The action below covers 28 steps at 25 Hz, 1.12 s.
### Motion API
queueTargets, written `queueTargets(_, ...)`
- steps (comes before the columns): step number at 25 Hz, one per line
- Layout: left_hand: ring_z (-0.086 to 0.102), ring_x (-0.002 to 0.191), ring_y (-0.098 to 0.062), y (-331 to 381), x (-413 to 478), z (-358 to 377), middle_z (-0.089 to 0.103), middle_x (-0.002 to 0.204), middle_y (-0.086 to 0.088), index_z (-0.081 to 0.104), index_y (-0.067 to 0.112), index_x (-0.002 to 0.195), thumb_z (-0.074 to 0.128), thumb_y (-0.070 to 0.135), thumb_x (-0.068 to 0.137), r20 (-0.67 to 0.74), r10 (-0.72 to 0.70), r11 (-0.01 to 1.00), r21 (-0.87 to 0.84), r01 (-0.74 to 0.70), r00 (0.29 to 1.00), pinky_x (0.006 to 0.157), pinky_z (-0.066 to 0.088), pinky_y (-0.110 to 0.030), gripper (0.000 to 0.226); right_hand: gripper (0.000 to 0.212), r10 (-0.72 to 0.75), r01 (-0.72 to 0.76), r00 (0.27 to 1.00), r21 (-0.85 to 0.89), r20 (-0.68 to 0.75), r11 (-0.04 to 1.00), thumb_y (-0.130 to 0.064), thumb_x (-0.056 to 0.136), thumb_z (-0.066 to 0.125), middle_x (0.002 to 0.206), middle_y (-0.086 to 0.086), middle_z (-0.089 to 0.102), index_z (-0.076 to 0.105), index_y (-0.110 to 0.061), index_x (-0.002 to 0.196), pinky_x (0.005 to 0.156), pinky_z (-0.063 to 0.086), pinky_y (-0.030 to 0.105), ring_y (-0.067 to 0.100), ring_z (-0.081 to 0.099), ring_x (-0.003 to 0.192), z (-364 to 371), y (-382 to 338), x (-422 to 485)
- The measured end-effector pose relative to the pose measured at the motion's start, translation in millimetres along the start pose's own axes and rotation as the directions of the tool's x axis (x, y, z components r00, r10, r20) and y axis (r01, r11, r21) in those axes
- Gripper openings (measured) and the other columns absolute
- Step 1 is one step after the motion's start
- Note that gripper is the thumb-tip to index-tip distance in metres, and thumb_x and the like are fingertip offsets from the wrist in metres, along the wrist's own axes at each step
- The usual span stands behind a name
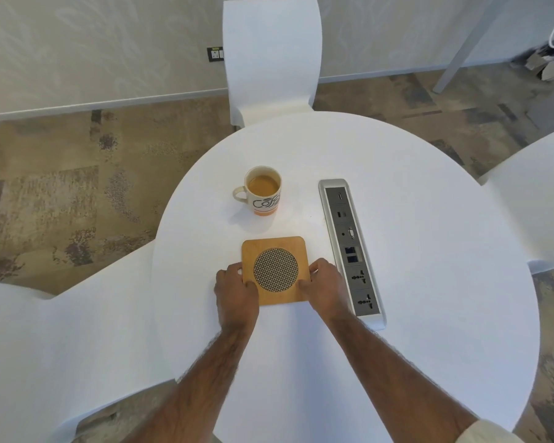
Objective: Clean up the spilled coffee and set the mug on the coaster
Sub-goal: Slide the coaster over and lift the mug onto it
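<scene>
A square wooden coaster (274, 247) with a round woven inset lies flat on the white round table (413, 314), near its middle. My left hand (235, 292) grips the coaster's near left corner and my right hand (325, 286) grips its near right edge. Behind the coaster stands a cream mug (264, 191) with black lettering and an orange base, upright, holding light brown coffee, its handle pointing left. The mug is apart from the coaster. No spilled coffee shows on the table.
A grey power and data socket strip (349, 247) is set into the table just right of the coaster. White chairs stand at the far side (271, 59), the right (538, 193) and the near left (45, 346). Patterned carpet surrounds the table.
</scene>
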State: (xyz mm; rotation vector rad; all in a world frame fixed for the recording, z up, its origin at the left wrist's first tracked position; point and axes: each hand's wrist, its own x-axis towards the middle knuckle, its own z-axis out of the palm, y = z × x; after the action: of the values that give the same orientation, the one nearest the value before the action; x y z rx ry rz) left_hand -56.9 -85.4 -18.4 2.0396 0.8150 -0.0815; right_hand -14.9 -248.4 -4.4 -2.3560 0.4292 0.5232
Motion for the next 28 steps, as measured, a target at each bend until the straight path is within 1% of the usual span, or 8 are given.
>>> queueTargets(4,0.055,0.113,-0.028,6.2,14.9,-13.2,0.054,0.122,-0.011,0.06,0.011,0.131,0.06,0.011,0.092,-0.011,0.061,0.998,0.021,-0.06,0.998,0.091,0.04,-0.029,0.038,0.029,-0.058,0.057,0.998,-0.045,-0.024,0.997,-0.025,0.084,0.07,0.107,0.001,0.064,0.066,-0.017,0.112,0.069,0.053,0.031,0.02,0.067,0.084,-6.7,-1.2,9.0)
queueTargets(8,0.062,0.098,-0.023,41.4,75.8,-29.7,0.055,0.136,-0.016,0.06,0.007,0.134,0.064,0.015,0.096,-0.025,0.155,0.986,-0.061,-0.156,0.988,0.085,0.032,-0.009,0.039,0.043,-0.233,0.232,0.971,-0.021,-0.048,0.972,-0.031,0.087,0.075,0.116,0.002,0.063,0.063,-0.018,0.126,0.08,0.047,0.028,0.01,0.058,0.093,-21.4,-37.4,47.1)
queueTargets(12,0.059,0.125,-0.021,72.5,127.2,-35.3,0.054,0.148,-0.003,0.052,0.018,0.143,0.065,0.02,0.096,0.077,0.198,0.978,-0.088,-0.191,0.977,0.11,0.042,-0.032,0.049,0.081,-0.339,0.335,0.94,0.081,0.04,0.939,-0.027,0.077,0.088,0.135,0.005,0.059,0.047,-0.017,0.146,0.096,0.049,0.034,0.017,0.058,0.117,-28.8,-88.2,93.0)
queueTargets(15,0.062,0.116,-0.017,81.3,144.0,-35.2,0.065,0.131,0.002,0.064,0.017,0.128,0.071,0.019,0.091,0.109,0.208,0.974,-0.121,-0.194,0.972,0.1,0.047,-0.029,0.037,0.096,-0.368,0.346,0.925,0.185,0.095,0.92,-0.019,0.074,0.091,0.147,0.008,0.051,0.037,-0.015,0.153,0.103,0.048,0.038,0.022,0.052,0.131,-33.3,-113.2,115.8)
queueTargets(18,0.066,0.103,-0.021,80.8,153.7,-34.9,0.07,0.106,0.004,0.068,0.016,0.101,0.075,0.023,0.087,0.117,0.226,0.966,-0.153,-0.207,0.967,0.088,0.052,-0.033,0.017,0.09,-0.441,0.401,0.884,0.232,0.158,0.886,-0.006,0.072,0.089,0.145,0.006,0.053,0.043,-0.013,0.149,0.111,0.043,0.044,0.023,0.051,0.131,-30.8,-124.1,124.3)
queueTargets(22,0.059,0.082,-0.016,78.2,161.4,-33.5,0.065,0.088,0.002,0.064,0.014,0.091,0.075,0.027,0.087,0.158,0.232,0.958,-0.207,-0.198,0.96,0.077,0.052,-0.038,0.017,0.075,-0.5,0.422,0.849,0.348,0.173,0.837,0.005,0.068,0.085,0.122,-0.004,0.059,0.051,-0.015,0.132,0.098,0.048,0.034,0.013,0.057,0.109,-19.3,-123.8,129.3)
queueTargets(25,0.061,0.083,-0.019,74.6,161.9,-35.7,0.066,0.087,-0.011,0.063,0.017,0.085,0.071,0.031,0.086,0.199,0.239,0.94,-0.291,-0.176,0.95,0.088,0.057,-0.053,0.016,0.079,-0.484,0.401,0.863,0.382,0.149,0.833,0.002,0.066,0.088,0.121,-0.005,0.06,0.052,-0.017,0.134,0.095,0.05,0.033,0.011,0.058,0.106,-15.6,-118.7,131.7)
queueTargets(28,0.065,0.086,-0.019,73.1,153.8,-38.3,0.07,0.096,-0.023,0.064,0.016,0.084,0.07,0.026,0.092,0.2,0.248,0.93,-0.322,-0.176,0.948,0.095,0.057,-0.051,0.014,0.079,-0.489,0.414,0.86,0.362,0.144,0.835,-0.003,0.064,0.091,0.12,-0.007,0.062,0.054,-0.019,0.132,0.098,0.052,0.037,0.012,0.06,0.106,-17.1,-115.4,126.4)
